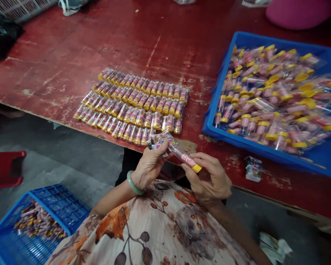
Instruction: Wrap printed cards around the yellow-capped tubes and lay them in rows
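Observation:
My right hand [209,176] pinches the yellow-capped end of a clear plastic tube [184,156] with a pink and white filling. My left hand [150,163], with a green bangle on its wrist, grips several small printed cards [154,141] under the thumb. The tube's far end meets the cards at the left fingertips; whether it goes into one of them I cannot tell. Just beyond my hands, rows of similar yellow-capped tubes [138,99] with dark printed labels lie side by side on the red table [71,55].
A blue tray [213,125] heaped with yellow-capped tubes stands at the right. Near the table's front edge lies a stack of printed cards [253,169]. On the floor at lower left are a blue basket [8,241] of tubes and a red stool [9,171].

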`<state>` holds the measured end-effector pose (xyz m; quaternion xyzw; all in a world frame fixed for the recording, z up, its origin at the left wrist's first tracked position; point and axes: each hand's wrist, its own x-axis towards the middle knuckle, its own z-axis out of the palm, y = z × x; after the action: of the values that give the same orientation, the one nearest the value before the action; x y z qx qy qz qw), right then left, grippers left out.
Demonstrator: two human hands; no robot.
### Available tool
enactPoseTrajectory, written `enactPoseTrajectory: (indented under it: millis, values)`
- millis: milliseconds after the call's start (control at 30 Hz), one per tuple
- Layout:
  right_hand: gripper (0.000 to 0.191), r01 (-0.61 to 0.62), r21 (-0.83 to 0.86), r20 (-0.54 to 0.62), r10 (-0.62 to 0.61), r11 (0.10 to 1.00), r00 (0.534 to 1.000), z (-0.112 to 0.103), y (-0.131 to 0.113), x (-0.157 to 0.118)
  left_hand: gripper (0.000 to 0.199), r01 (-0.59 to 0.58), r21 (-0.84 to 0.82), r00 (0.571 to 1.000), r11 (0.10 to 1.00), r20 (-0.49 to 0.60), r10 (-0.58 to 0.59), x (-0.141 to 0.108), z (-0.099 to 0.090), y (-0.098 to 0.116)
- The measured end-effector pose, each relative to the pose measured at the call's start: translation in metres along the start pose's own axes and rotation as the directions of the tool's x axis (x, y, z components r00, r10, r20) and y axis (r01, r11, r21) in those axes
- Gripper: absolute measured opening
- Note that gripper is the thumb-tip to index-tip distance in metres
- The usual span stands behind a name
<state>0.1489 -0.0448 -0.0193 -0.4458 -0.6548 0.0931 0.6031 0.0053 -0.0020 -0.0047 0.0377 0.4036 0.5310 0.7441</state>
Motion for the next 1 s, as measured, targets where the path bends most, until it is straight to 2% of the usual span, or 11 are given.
enactPoseTrajectory:
  millis: [100, 233, 333, 467, 533, 667, 800, 867, 1000]
  values:
    - [0.051, 0.081, -0.053, -0.001, -0.081, 0.995, 0.997, 0.003, 0.0, -0.004, 0.037, -0.038, 0.027, 0.999, 0.999, -0.005, 0.039, -0.002, 0.0, -0.001]
    - [0.043, 0.061, -0.064, -0.005, -0.062, 0.996, 0.998, 0.008, -0.001, -0.003, 0.037, -0.082, 0.035, 0.997, 0.996, 0.003, 0.082, -0.004, -0.001, -0.001]
    - [0.043, 0.098, -0.117, -0.016, -0.1, 0.988, 0.995, 0.015, 0.0, -0.004, 0.037, -0.082, 0.037, 0.997, 0.996, 0.003, 0.082, -0.006, -0.002, -0.001]
    - [0.05, 0.167, -0.198, 0.02, -0.166, 0.966, 0.986, 0.02, 0.001, -0.008, 0.039, -0.096, 0.061, 0.995, 0.994, 0.022, 0.095, -0.006, -0.005, 0.0]
    - [0.049, 0.167, -0.166, 0.082, -0.155, 0.972, 0.984, 0.017, 0.002, -0.011, 0.039, -0.118, 0.071, 0.993, 0.991, 0.035, 0.115, -0.005, -0.008, 0.0]
    - [0.05, 0.071, 0.007, 0.247, -0.07, 0.997, 0.966, 0.009, 0.003, -0.014, 0.037, -0.097, 0.089, 0.994, 0.991, 0.051, 0.093, -0.007, -0.009, 0.0]
    - [0.05, -0.235, 0.152, 0.245, 0.194, 0.96, 0.95, 0.006, 0.003, -0.003, 0.031, -0.042, 0.15, 0.991, 0.988, 0.134, 0.022, -0.014, -0.007, 0.0]
    - [0.054, -0.334, 0.227, 0.234, 0.281, 0.915, 0.931, 0.006, 0.004, 0.005, 0.032, -0.019, 0.19, 0.983, 0.982, 0.185, -0.016, -0.017, -0.005, 0.0]
    - [0.053, -0.33, 0.247, 0.275, 0.26, 0.911, 0.925, 0.006, 0.005, 0.018, 0.034, 0.03, 0.215, 0.972, 0.976, 0.223, -0.079, -0.02, -0.004, 0.001]
